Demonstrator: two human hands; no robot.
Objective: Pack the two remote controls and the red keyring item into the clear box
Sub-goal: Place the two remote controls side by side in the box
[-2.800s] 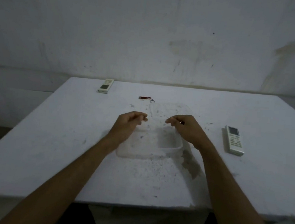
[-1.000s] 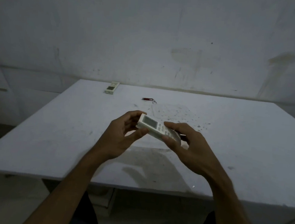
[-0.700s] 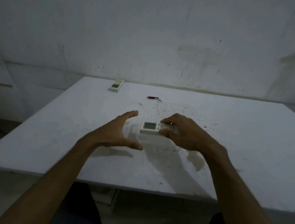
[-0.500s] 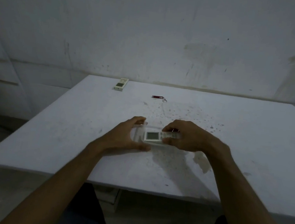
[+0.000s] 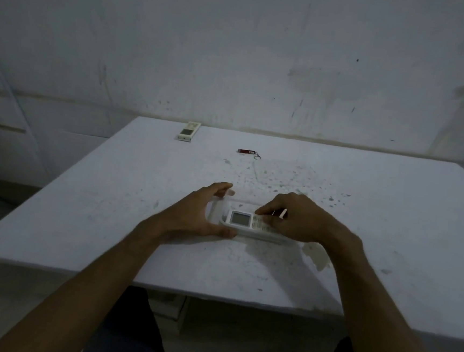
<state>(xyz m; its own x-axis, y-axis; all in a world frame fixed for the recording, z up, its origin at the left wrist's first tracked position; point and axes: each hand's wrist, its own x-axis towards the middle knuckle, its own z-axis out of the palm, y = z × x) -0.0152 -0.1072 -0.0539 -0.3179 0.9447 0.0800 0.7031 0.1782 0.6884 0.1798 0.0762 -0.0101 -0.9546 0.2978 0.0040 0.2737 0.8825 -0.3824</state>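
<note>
The clear box sits on the white table near me, hard to make out. A white remote control with a grey screen lies across it, screen end to the left. My right hand grips the remote's right half, fingers on its buttons. My left hand wraps around the box's left end, thumb at the front and fingers at the back. A second white remote lies at the table's far left. The small red keyring item lies at the far middle, ring to its right.
The white table is speckled with dark marks around its middle, and a chipped patch shows just right of my right wrist. A stained wall stands right behind the table. The near table edge runs just below my forearms.
My right hand has lowered the remote down onto the clear box. My left hand let go of the remote and took hold of the box's left end.
</note>
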